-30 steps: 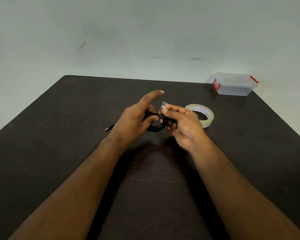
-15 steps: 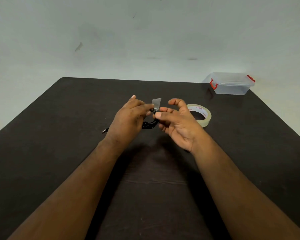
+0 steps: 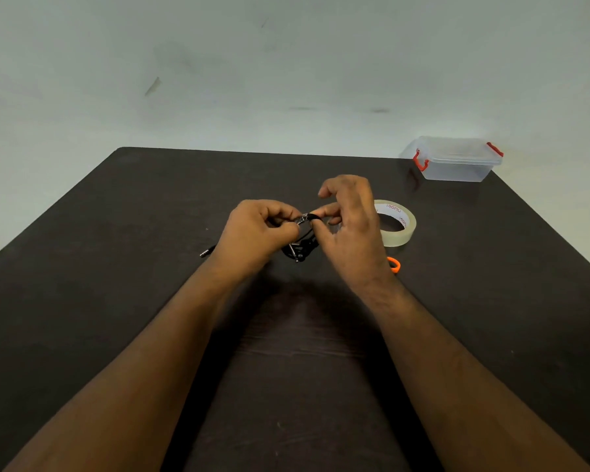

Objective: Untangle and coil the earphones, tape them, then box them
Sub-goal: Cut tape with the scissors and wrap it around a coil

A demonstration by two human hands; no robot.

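Black earphones (image 3: 300, 245) hang between both hands, left hand (image 3: 259, 229) and right hand (image 3: 349, 219) pinching the taped band mid-tabletop; lidded box (image 3: 453, 160) waits far-right corner.

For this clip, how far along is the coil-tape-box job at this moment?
Done: the black earphones look coiled, though the jack plug trails on the table. In hand: left hand and right hand pinch a tape piece onto the coil. Left: boxing; the plastic box sits shut at the far corner, beyond the tape roll.
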